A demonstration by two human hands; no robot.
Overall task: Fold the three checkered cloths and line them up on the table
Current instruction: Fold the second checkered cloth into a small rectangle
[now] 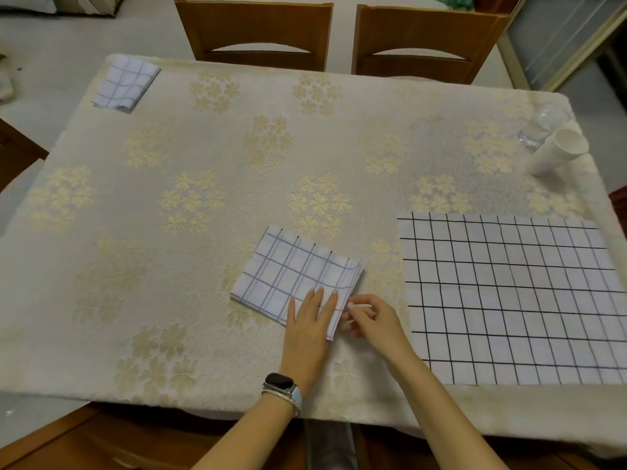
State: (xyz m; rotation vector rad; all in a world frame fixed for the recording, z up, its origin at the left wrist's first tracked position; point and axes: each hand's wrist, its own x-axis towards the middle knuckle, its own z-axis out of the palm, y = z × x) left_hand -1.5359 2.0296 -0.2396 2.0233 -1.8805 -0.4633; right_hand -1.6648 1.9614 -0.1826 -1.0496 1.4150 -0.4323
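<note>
I am pressing my left grip (310, 320), fingers flat and straight, on the near corner of the folded cloth (291, 269), while my right grip (368, 318) is pinching its edge just at 3 o'clock. Most of the cloth is lying toward 11 o'clock from both grips, its long axis running roughly 10 to 4. The spread cloth (509, 296) is lying at 3 o'clock, nearer the right grip; the finished cloth (125, 83) is sitting at the 10 o'clock corner of the table (203, 147)

Near cloth (295, 276), corner cloth (125, 84) folded; right cloth (509, 300) flat.
</note>
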